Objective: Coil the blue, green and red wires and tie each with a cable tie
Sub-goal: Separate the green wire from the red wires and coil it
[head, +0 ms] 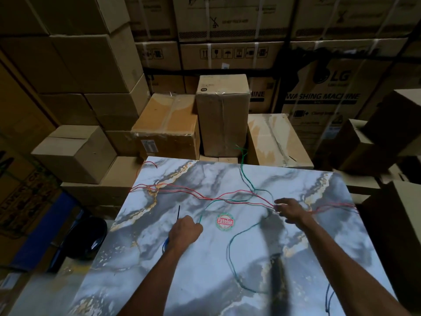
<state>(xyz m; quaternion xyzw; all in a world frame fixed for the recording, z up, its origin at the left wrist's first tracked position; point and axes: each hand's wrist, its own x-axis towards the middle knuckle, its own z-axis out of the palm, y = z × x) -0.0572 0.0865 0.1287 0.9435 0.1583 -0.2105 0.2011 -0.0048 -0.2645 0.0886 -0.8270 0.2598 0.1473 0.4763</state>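
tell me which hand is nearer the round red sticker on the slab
Left. The left hand sits just left of the sticker; the right hand is farther off to its right.

Red wire [182,190]: lying uncoiled in several long, loose strands across the far part of the marbled top, both ends trailing past its side edges.
Green wire [230,245]: snaking uncoiled from the far edge toward the near side in wide, slack curves, crossing the red strands.
Blue wire [164,244]: showing only as a short loop at the left edge.
Cable tie [178,212]: thin, dark, sticking up.
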